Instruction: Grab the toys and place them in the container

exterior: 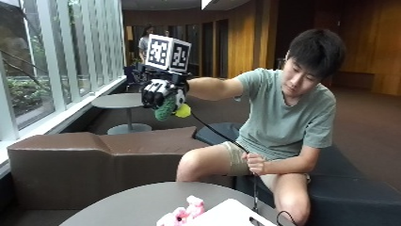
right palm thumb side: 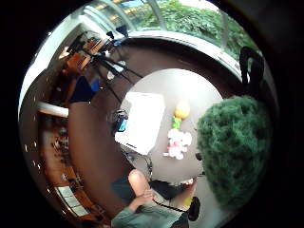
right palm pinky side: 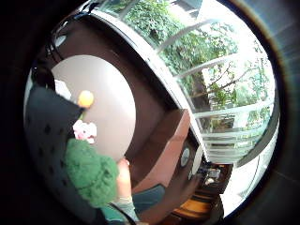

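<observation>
While held high above the round table point(right palm thumb side: 190, 85), green knitted toy point(exterior: 164, 108) gripped in gloved right hand point(exterior: 158, 92), fingers curled round it; a yellow part shows at its 3 o'clock edge in the outside view. Fills much of the thumb side palm view, so close against the palm.

Left on the table: pink plush toy point(right palm thumb side: 177, 144) and orange-and-green toy point(right palm thumb side: 180, 112), lying just beside each other, orange one at about 12 o'clock of the pink one in the thumb side view. Both just beside the white container point(right palm thumb side: 141, 122), at its 3 o'clock there. Neither touching the hand.

Container interior: cannot tell from these views whether any toy already inside; top looks plain white.

Progress, judged: first of three visible toys lifted, not yet placed. Remaining: carry green toy down to container and release; then pink, then orange-and-green.

Bare hand point(exterior: 255, 164) resting at the lap, holding a cable, not on task things.
</observation>
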Demonstrator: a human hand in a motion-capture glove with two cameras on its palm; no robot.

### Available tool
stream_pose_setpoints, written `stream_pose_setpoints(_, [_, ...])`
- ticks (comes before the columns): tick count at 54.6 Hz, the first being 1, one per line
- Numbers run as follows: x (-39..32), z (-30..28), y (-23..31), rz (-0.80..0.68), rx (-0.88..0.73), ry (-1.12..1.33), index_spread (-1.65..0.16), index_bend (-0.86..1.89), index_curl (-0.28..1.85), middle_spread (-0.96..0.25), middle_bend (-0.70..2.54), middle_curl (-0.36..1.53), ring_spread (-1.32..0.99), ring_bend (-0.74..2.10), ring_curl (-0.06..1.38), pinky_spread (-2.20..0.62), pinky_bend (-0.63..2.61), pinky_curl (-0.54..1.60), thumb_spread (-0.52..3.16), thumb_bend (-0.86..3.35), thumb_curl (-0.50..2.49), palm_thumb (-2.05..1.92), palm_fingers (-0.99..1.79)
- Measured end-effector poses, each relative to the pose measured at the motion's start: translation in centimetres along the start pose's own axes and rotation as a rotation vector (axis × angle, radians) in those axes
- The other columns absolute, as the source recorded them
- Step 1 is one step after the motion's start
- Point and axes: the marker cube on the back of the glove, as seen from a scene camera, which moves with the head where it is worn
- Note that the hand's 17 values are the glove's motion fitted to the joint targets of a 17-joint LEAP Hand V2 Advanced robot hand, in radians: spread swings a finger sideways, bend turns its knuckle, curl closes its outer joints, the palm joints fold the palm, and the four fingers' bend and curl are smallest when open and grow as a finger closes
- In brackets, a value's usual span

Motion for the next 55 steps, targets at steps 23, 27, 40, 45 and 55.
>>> stream_pose_setpoints(23, [-22.7, 1.3, -2.3, -0.22, 0.041, -0.127, -0.41, 1.06, 1.14, -0.25, 1.31, 0.93, -0.46, 1.43, 0.84, -0.33, 1.23, 0.63, 0.04, 0.28, 1.13, 0.6, 0.73])
stream_pose_setpoints(27, [-24.5, 2.7, -2.7, -0.228, 0.027, -0.123, -0.41, 1.05, 1.16, -0.25, 1.3, 0.93, -0.45, 1.42, 0.84, -0.33, 1.23, 0.63, 0.03, 0.27, 1.14, 0.59, 0.69])
stream_pose_setpoints(40, [-27.4, 7.9, -3.3, -0.198, -0.149, -0.05, -0.38, 0.64, 1.11, -0.27, 0.97, 0.85, -0.43, 1.34, 0.82, -0.31, 1.39, 0.66, 0.23, 0.21, 1.15, 0.54, 0.02])
stream_pose_setpoints(45, [-27.8, 9.9, -3.1, -0.214, -0.3, -0.044, -0.36, 0.4, 0.98, -0.22, 0.65, 0.73, -0.34, 1.11, 0.74, -0.22, 1.4, 0.61, 0.53, 0.17, 1.13, 0.42, -0.36])
stream_pose_setpoints(55, [-26.6, 9.3, -2.5, -0.234, -0.306, -0.058, -0.28, 0.03, 0.67, 0.0, 0.16, 0.52, -0.07, 0.43, 0.52, -0.01, 1.29, 0.53, 0.97, -0.01, 0.87, 0.17, -0.55])
